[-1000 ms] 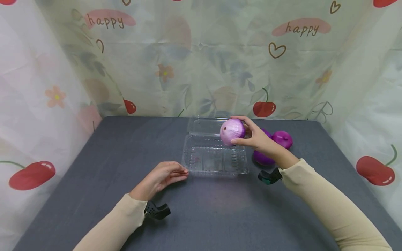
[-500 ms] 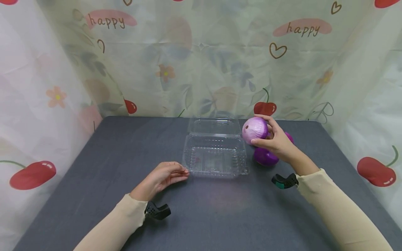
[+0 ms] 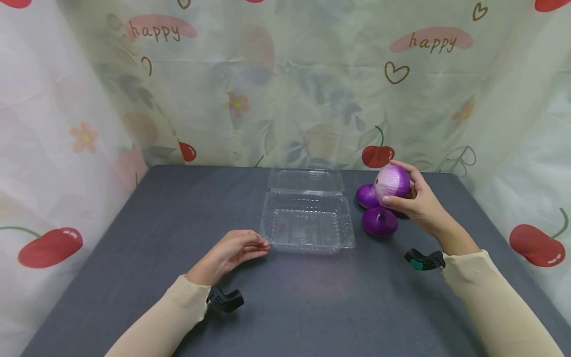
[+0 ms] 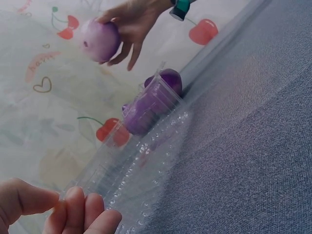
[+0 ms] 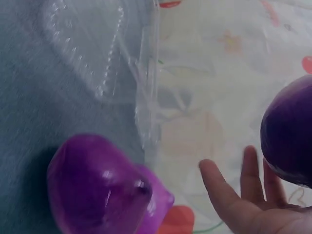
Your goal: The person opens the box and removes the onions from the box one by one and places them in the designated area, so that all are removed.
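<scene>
My right hand holds a red onion above the table, with the thumb below and fingers over the far side. Beneath it lie two purple onions, one further back and a darker nearer onion. Part of another onion is hidden behind the right hand. A clear plastic clamshell box stands open left of the onions, its lid laid back. At the box's front left corner, my left hand pinches the edge between thumb and fingertips; the left wrist view shows these fingers close together.
A dark grey cloth covers the table. Behind and at both sides hangs a patterned curtain with cherries and flowers. Each wrist carries a black camera mount, the left mount and the right mount.
My right hand has moved right with the red onion, from over the box to above the other onions. The left hand and the box have stayed in place.
</scene>
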